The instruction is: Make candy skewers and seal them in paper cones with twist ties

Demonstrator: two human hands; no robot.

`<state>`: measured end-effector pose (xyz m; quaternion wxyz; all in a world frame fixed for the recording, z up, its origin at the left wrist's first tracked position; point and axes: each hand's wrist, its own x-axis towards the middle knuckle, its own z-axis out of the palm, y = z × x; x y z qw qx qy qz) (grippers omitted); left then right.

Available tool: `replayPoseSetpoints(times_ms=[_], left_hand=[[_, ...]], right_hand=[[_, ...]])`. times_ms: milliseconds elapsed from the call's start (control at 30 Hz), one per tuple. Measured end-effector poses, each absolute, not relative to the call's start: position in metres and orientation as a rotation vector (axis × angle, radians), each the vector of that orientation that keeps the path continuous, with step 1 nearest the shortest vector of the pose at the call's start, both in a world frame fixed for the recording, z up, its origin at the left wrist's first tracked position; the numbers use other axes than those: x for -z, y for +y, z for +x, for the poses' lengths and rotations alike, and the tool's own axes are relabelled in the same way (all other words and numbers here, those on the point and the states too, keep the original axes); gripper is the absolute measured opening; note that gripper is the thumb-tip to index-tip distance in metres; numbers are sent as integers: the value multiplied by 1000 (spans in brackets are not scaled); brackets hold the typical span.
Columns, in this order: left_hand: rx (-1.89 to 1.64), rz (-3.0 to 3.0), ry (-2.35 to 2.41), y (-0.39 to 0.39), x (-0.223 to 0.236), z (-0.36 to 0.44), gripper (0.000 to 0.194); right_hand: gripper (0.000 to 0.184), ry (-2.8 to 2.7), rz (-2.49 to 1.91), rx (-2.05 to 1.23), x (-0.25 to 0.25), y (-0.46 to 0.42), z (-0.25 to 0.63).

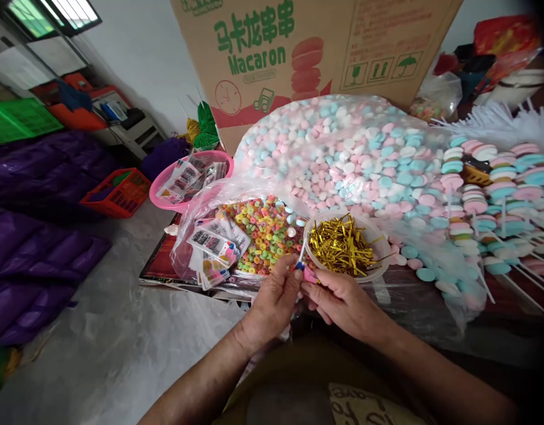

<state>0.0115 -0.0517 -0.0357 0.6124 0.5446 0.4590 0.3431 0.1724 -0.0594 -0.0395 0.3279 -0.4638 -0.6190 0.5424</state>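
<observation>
My left hand [275, 295] and my right hand [349, 301] meet in front of the table edge, fingers closed in a pinch. Between them they grip a small printed plastic bag [309, 274], pink and blue, mostly covered by the fingers. A thin white stick [302, 252] pokes up out of it. Just beyond is a clear round tub [380, 268] of gold twist ties [343, 245]. To the left, an open clear bag holds colourful ring-shaped candies [265, 236], with a stack of flat printed bags [214, 245] on top.
A large clear bag of pastel marshmallow discs [338, 153] covers the table's back. Skewered marshmallows [504, 189] and white sticks [502, 121] lie right. Behind stands a cardboard box [258, 29]. A pink basket [192, 154] holds more printed bags; a red crate [119, 195] sits on the floor.
</observation>
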Motion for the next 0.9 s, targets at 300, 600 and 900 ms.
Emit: replayPoseSetpoints(times_ms=[300,600,900], left_hand=[[-380,1921,1118,-50,28,-17,24],[-573,1688,903,-40,32,-23,25],[-245,1266,842,-35,31,-35,23]], right_hand=[[26,-1569,-1425,-1466,42,-48,152],[39,-1917,-1402,-1091,27,-36,141],[30,-2661,-487,428,24,-30,154]])
